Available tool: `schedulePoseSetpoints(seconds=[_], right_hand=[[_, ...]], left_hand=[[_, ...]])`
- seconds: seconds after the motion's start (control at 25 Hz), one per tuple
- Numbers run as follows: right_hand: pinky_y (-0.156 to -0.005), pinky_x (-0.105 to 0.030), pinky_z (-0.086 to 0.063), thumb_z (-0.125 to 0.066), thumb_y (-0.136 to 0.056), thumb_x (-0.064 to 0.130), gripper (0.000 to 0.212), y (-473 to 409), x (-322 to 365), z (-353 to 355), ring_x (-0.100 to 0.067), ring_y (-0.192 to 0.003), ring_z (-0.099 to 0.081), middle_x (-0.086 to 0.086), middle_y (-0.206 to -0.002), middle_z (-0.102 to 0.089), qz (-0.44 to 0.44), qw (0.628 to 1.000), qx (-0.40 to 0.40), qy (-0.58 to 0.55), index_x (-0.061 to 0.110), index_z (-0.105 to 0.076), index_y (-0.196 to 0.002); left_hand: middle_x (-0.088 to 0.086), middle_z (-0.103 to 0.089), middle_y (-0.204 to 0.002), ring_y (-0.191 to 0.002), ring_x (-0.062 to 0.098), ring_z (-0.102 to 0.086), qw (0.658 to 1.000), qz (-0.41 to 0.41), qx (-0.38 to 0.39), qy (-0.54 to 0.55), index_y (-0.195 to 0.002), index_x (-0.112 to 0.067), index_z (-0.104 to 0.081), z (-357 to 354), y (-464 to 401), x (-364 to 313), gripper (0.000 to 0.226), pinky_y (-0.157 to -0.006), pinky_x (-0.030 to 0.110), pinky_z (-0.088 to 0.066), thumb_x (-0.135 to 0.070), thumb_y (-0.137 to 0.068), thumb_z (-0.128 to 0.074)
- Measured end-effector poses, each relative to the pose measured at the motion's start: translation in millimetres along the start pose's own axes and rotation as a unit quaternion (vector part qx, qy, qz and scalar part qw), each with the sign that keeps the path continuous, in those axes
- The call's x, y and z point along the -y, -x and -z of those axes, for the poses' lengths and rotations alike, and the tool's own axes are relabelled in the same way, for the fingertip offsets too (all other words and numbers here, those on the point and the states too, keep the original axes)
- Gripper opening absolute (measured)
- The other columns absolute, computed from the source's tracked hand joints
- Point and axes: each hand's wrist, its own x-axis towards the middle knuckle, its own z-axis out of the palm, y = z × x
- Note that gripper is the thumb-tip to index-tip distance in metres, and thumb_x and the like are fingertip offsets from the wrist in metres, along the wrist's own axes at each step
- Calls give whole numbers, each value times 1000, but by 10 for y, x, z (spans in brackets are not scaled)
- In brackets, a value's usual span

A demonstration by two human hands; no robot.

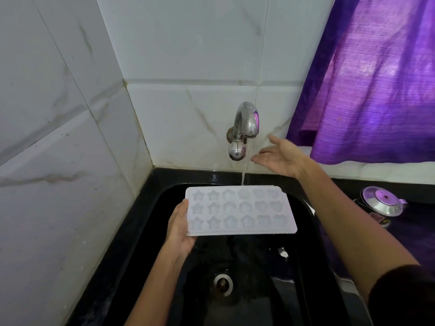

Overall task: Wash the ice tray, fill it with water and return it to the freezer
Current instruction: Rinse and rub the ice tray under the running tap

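Note:
A white ice tray (240,211) with star, flower and heart shaped moulds is held level over the black sink (146,231). My left hand (180,228) grips its left end, thumb on top. A thin stream of water (243,171) runs from the chrome wall tap (247,120) and falls just behind the tray's far edge. My right hand (280,156) hovers to the right of the tap's round knob (236,150), fingers spread and relaxed, holding nothing and apart from the knob.
The sink drain (222,284) lies below the tray. A steel pot lid (382,201) sits on the dark counter at right. A purple curtain (372,78) hangs at the upper right. Tiled walls close in the left and back.

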Motion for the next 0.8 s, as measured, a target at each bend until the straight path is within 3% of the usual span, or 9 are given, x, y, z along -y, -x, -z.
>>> schedulePoseSetpoints(seconds=[0.08,0.2,0.32,0.4,0.48,0.56,0.8], right_hand=[[-110,-38,-33,-41,-98,36,72,296,53,230,-38,-136,-33,-32,-150,-20,40,997,-41,-46,-10,-12,-145],[-102,-36,-39,-39,-98,38,53,742,-136,567,-33,-118,-50,-27,-145,-35,78,991,-87,-60,-6,-43,-127],[-101,-36,-37,-36,-99,33,48,1060,-508,754,-32,-123,-47,-21,-141,-42,50,991,-126,-5,-1,-41,-134],[-91,-34,-46,-38,-99,28,46,1236,-718,735,-30,-117,-52,-18,-135,-50,31,993,-111,18,1,-41,-136],[-74,-30,-54,-38,-99,24,38,1376,-842,684,-24,-100,-64,-13,-121,-62,21,996,-80,43,4,-49,-130],[-73,-31,-54,-36,-100,20,33,1484,-902,650,-21,-94,-69,-10,-112,-69,24,996,-55,71,9,-57,-123],[-69,-30,-56,-34,-101,8,33,1640,-1015,694,-24,-100,-68,-10,-112,-70,43,990,-52,124,12,-57,-124]], left_hand=[[13,-70,-95,-87,30,-67,1000,-5,4,-2,-94,-13,-60,0,34,-2,19,-75,48,-55,-24,-97,-45],[11,-71,-89,-84,29,-67,1000,-11,17,4,-92,-13,-61,-26,116,-19,20,-76,48,-54,-23,-97,-45],[11,-71,-89,-82,28,-68,999,-14,30,3,-92,-12,-62,-33,209,-25,22,-76,47,-54,-24,-98,-45],[14,-70,-98,-89,31,-67,999,-3,32,12,-100,-11,-61,-5,259,-14,23,-81,49,-53,-27,-98,-44],[17,-69,-106,-96,33,-66,999,8,34,18,-111,-11,-58,42,297,3,26,-85,52,-51,-29,-98,-44],[17,-68,-109,-99,35,-66,999,11,30,14,-116,-11,-58,90,335,22,30,-87,54,-51,-31,-98,-45],[17,-69,-106,-97,34,-66,1000,-9,27,-12,-114,-10,-59,239,499,117,29,-82,50,-53,-30,-98,-44]])
